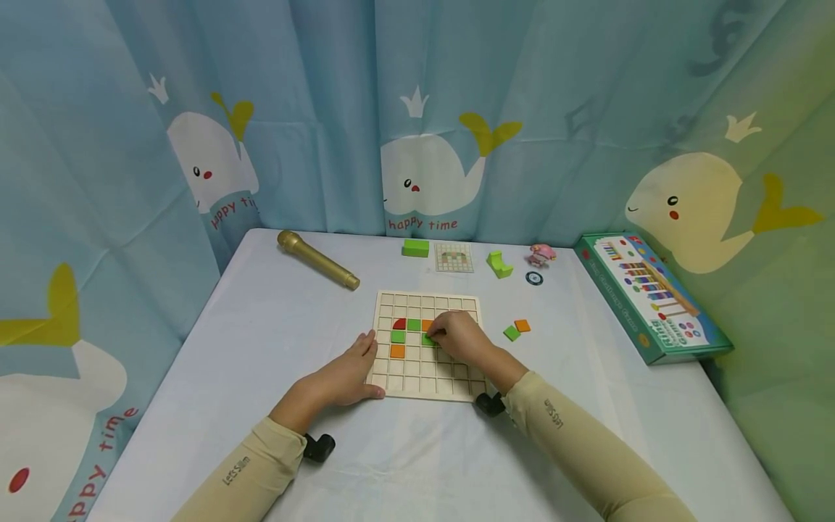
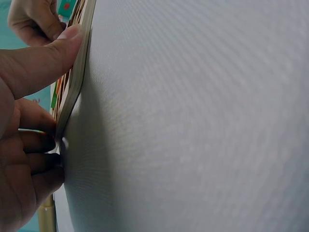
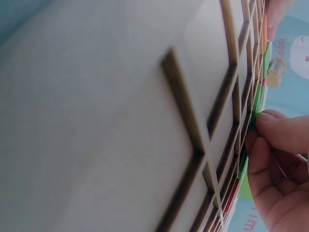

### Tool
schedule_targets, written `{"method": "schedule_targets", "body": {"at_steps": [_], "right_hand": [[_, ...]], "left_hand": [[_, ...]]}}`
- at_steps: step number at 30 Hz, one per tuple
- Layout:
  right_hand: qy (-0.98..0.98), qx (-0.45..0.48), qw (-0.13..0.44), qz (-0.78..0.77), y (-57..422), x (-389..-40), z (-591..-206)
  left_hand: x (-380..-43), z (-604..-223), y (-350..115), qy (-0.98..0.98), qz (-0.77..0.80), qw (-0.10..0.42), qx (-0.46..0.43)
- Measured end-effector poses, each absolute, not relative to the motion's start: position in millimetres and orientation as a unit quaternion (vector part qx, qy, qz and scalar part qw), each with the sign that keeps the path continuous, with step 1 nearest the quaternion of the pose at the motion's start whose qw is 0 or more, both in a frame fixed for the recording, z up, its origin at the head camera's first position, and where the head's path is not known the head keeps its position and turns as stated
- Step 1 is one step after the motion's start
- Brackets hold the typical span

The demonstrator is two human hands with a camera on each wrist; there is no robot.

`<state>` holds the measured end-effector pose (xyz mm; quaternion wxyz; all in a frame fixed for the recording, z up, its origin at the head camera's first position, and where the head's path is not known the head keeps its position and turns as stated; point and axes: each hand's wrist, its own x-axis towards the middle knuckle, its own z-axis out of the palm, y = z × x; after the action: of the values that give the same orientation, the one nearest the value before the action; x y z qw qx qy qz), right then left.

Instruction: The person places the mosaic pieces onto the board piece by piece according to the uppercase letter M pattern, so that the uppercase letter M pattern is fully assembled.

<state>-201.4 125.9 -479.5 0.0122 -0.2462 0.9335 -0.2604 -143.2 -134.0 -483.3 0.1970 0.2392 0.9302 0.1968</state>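
A square wooden grid board lies flat on the table. On it sit a red rounded piece, green tiles and orange tiles. The right hand reaches over the board's middle, its thumb and index finger pinching a green tile at a cell. Those fingertips partly cover the tile. Along the board's left edge rest the straight fingers of the left hand, with the thumb against the front edge. In the right wrist view, another red piece shows in the grid.
Loose green and orange tiles lie right of the board. Behind it are a green block, a pattern card, a notched green block, a round disc and a pink figurine. A gold microphone and boxed game flank them.
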Motion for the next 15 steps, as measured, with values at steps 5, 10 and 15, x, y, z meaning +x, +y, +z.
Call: {"method": "schedule_targets", "body": {"at_steps": [5, 10, 15], "right_hand": [[0.935, -0.216, 0.034, -0.279, 132.6, -200.6, -478.4], [0.936, -0.193, 0.031, -0.291, 148.5, -201.4, -472.2], [0.941, -0.157, 0.029, -0.298, 166.8, -202.7, -464.4]], "left_hand": [[-142.5, -483.3, -134.0, 0.929, 0.199, 0.197, 0.240], [-142.8, -483.8, -134.2, 0.929, 0.201, 0.198, 0.238], [-143.2, -483.7, -134.4, 0.930, 0.201, 0.198, 0.237]]}}
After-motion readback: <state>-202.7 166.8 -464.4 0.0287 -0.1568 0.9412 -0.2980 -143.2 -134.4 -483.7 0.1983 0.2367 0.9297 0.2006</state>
